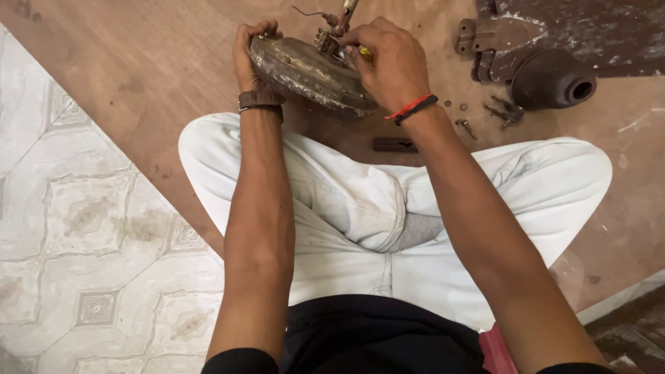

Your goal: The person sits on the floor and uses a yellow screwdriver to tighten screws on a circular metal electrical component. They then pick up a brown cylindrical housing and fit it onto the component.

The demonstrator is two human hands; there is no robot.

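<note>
Seated worker, seen from above. Nearest the viewer, a black shirt hem is cut off by the lower edge; beyond it lie crossed legs in pale trousers (388, 208), and a scrap of red cloth (500, 350) shows only in part by the right thigh.

Both forearms reach forward to the landmark, a round, dirty metal motor housing (312, 73), held tilted above the knees over a brown board (138, 62). The left hand (251, 59), with a brown strap at the wrist, is clamped around the housing's left rim, its fingers curled over the top edge, so that the fingertips are mostly hidden. The right hand (388, 62), with red and black threads at the wrist, is closed over the housing's upper right part. Its fingers pinch a small yellow-tipped object (365, 52), too covered to identify. Just above the housing's centre, a shaft (344, 14) with wire ends is cut off by the top edge.

Right of the housing, on the board, lie loose screws (465, 127) and small metal bits; a dark flat bar (395, 145) lies just below the housing, partly behind the right forearm. Farther right rests a dark bell-shaped cover (551, 82) beside hinged brackets (478, 48) and a scuffed dark panel (589, 34) running out of view. Left of the housing, beyond the board's edge, lies patterned pale floor tile (83, 221).
</note>
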